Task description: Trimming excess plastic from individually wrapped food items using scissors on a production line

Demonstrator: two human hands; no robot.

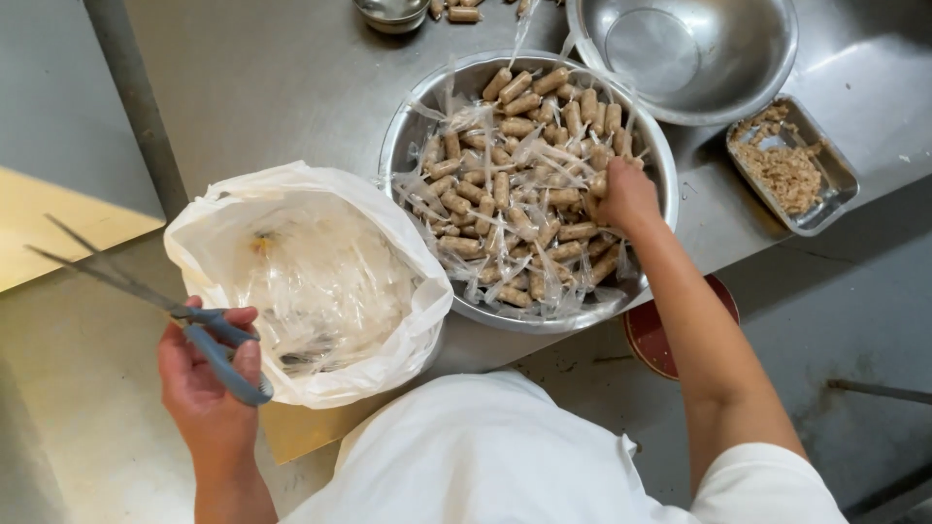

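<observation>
- My left hand (209, 383) has its grip clamped through the blue handles of a pair of scissors (155, 303), held out over the floor beside the counter; the blades stand slightly apart and point up and to the left
- My right hand (626, 197) reaches into the big steel bowl (413, 131), its grip closed down among the wrapped rolls (515, 184) at the bowl's right side (whether one roll is actually pinched I cannot tell)
- The rolls are short brown cylinders in clear film with twisted ends, heaped through the whole bowl
- Just left of that bowl, touching its rim, sits a white plastic bag (311, 281) opened wide, with crumpled clear wrappers inside
- The counter (282, 87) is dull stainless steel, scuffed and faintly streaked, and it ends in a straight front edge near my body
- Farther back stands an empty steel bowl (694, 53), and to its right a small rectangular metal tray (830, 170) holds brown crumbs
- Below the counter edge the floor (835, 320) is grey and stained, with a round red stool (646, 340) partly hidden under my right arm
- A grey post (136, 97) rises at the left
</observation>
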